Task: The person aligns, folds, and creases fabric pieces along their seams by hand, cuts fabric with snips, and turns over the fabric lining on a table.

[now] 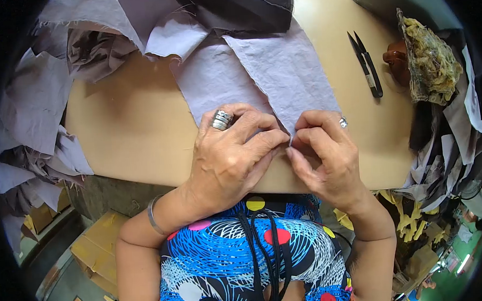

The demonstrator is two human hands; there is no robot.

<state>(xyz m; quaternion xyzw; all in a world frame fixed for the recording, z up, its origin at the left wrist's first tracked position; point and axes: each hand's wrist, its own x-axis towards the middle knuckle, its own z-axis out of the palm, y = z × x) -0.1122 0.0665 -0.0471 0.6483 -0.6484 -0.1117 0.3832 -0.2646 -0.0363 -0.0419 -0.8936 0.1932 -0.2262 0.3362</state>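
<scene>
A pale lilac fabric piece (296, 67) lies over the table with a seam running down toward me. At its near end, my left hand (238, 150) pinches the fabric edge between thumb and forefinger. My right hand (327, 152) pinches the same edge just beside it, the fingertips of both hands almost meeting. Anything small between the fingertips is too hidden to make out. Dark brown fabric (240, 8) covers the far end of the lilac piece.
Black thread snips (366, 64) lie on the tan table (132, 128) at the right. Past them are a brown object (397, 60) and a rough pad with yellowish fibres (433, 61). Heaped fabric scraps (34, 105) hang over the left edge, more scraps (451, 152) at right.
</scene>
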